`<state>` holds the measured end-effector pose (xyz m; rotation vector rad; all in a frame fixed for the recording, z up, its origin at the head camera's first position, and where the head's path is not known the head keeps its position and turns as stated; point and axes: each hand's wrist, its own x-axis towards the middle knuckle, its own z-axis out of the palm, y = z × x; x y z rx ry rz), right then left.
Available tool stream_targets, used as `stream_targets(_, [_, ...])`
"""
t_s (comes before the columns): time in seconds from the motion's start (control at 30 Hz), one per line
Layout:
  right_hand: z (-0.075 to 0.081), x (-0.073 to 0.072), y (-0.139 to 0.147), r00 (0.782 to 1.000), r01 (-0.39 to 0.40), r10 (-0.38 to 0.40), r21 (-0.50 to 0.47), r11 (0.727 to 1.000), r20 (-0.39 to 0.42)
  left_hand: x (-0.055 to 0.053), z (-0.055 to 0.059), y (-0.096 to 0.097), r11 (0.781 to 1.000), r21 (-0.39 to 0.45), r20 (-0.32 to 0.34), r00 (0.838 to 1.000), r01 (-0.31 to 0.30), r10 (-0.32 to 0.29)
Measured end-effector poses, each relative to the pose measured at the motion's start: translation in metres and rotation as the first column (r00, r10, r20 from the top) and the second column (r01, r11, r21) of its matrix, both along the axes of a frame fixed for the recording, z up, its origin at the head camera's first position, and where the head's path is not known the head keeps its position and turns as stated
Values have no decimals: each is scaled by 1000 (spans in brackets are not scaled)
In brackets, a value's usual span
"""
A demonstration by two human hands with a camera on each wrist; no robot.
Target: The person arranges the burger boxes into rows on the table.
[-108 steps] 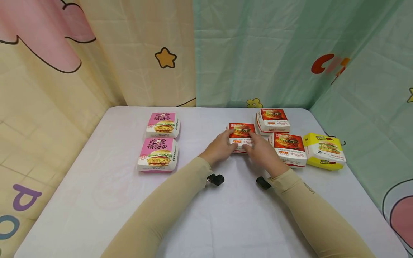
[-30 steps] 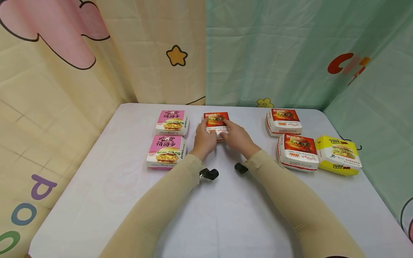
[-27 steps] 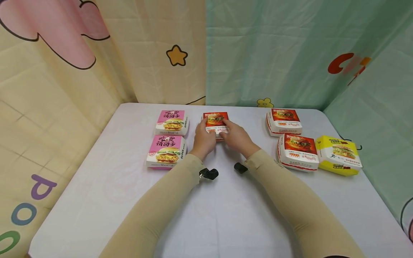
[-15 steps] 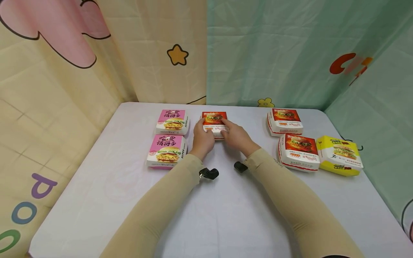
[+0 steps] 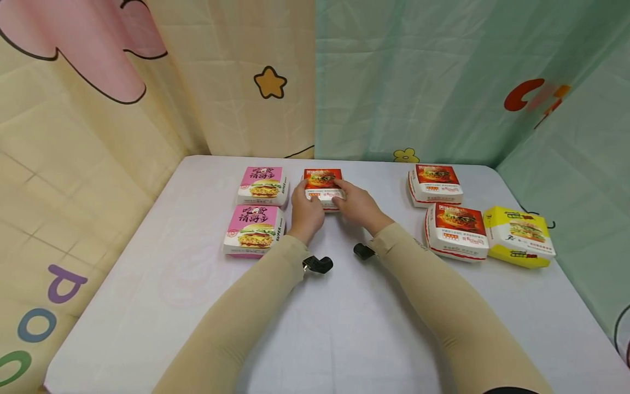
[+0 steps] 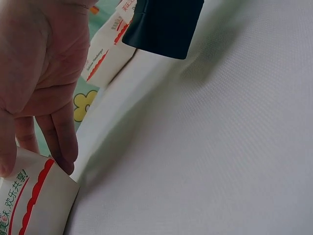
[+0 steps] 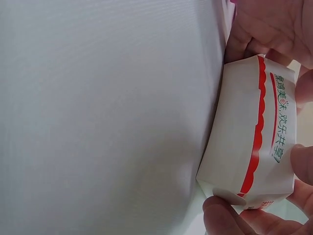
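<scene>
A red-and-white burger box (image 5: 323,190) stands at the back of the table, held between both hands. My left hand (image 5: 306,214) grips its left side, and my right hand (image 5: 361,209) grips the right. In the head view, both thumbs lie at the near edge of the lid. The right wrist view shows the white front of this burger box (image 7: 249,132), with a scalloped red band, low against the cloth. Just left of it are two pink burger boxes, one farther back (image 5: 263,187) and one nearer (image 5: 255,232), standing in a column.
At the right stand two more red-and-white burger boxes, a back one (image 5: 435,186) and a front one (image 5: 455,232). A yellow burger box (image 5: 519,236) sits beside the front one. Patterned curtains (image 5: 394,71) rise behind the white-covered table (image 5: 339,323).
Both hands have carried the red-and-white burger box leftward from the right-hand group toward the pink ones. Over the last second it shifts slightly farther left. The other boxes keep their arrangement.
</scene>
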<state>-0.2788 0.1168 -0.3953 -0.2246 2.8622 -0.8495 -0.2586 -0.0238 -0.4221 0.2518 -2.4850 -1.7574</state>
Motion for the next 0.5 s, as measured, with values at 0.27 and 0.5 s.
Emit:
stream_targets(0.27, [2,-1,-4,1000,1,-1,1,1000,12,0,0,-2,1000,5,-6,1000,-23,23])
stream_targets(0.5, [2,-2,-8,1000,0,0,5,1000,7,1,1,-5,1000,3,-9,1000,-26,26])
